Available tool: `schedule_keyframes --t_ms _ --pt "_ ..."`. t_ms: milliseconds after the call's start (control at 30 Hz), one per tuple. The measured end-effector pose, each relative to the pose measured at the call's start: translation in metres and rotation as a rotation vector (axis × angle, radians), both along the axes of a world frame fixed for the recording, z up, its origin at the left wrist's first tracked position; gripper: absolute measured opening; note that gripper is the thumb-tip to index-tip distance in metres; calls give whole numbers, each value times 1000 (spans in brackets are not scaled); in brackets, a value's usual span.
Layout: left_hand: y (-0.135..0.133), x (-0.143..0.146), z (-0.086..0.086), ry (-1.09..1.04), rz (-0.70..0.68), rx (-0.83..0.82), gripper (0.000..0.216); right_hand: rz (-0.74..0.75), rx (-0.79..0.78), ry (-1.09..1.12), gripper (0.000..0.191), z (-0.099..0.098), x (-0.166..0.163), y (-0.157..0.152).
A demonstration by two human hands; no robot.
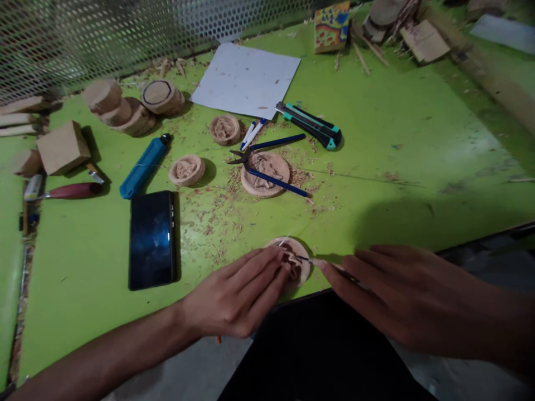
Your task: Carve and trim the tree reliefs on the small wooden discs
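At the table's near edge lies a round carved wooden disc [305,271], with a pale rim and a darker brown recess around its relief. My left hand [240,289] has its fingers together, pressing on the disc's left side and hiding part of the carving. From the right, my right hand [384,292] is closed around a slim tool [311,261] with a thin dark tip. That tip reaches over the rim to the carving; most of the handle is hidden by my fingers. I cannot tell whether it is a brush or a carving tool.
Beyond the disc, blue-handled pliers [276,178] lie across a larger carved disc [246,186]. Around them are a green-black utility knife [311,125], pens [253,133], small carved discs [186,170], a phone [151,239], a teal cutter [144,170], paper [246,78] and scattered shavings.
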State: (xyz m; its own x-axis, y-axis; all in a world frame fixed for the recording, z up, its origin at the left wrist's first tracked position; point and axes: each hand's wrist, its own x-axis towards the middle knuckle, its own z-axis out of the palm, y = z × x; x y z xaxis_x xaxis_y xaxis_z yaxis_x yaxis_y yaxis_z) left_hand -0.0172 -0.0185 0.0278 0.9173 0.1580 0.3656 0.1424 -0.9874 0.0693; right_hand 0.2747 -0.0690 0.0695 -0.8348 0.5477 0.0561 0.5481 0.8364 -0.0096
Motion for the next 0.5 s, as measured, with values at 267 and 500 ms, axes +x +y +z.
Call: schedule_keyframes --t_ms 267,500 --pt "-9 3 2 90 -90 132 39 -11 0 17 31 3 0 4" --pt "-23 1 2 69 53 -33 36 -40 -101 56 35 0 6 5"
